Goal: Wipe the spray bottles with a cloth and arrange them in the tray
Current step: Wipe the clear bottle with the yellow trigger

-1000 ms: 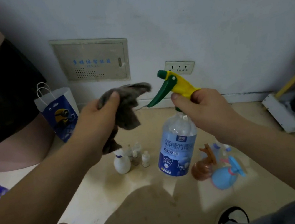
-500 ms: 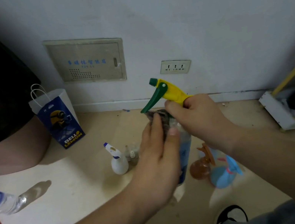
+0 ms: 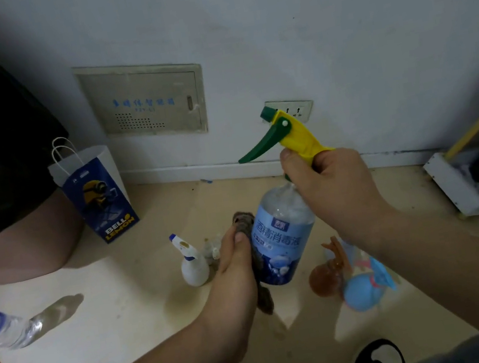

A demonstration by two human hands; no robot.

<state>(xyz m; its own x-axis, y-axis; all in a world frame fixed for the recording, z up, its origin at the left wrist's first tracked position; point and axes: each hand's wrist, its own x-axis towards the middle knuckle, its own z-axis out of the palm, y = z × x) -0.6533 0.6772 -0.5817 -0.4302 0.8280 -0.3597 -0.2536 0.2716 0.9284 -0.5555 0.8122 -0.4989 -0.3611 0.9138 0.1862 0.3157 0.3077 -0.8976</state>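
Above the pale floor, close to the wall, we see both hands busy with one large spray bottle. The right hand grasps it at the neck, fingers curled tight just under the yellow head and the thumb in front below the green trigger. The bottle hangs from that grip with its base off the floor, leaning a little, its nozzle turned toward the wall. It is clear plastic with a blue label.

The left hand is closed round a grey cloth and holds it against the bottle's left side, at the label. Its thumb lies on top of the cloth. One end of the cloth sticks up past the thumb, and another hangs below the hand. We cannot tell how the fingers lie behind the cloth.

On the floor behind the left hand stands a small white sprayer, with a few tiny bottles just beside it, partly hidden. Under the right forearm lie an amber sprayer and a blue sprayer, touching each other, both blurred.

Farther left a paper bag stands upright near the wall, and a water bottle lies on its side at the edge of view. A white rack with yellow bars leans at the far right. On the wall we see a panel and a socket. Two shoes show at the bottom.
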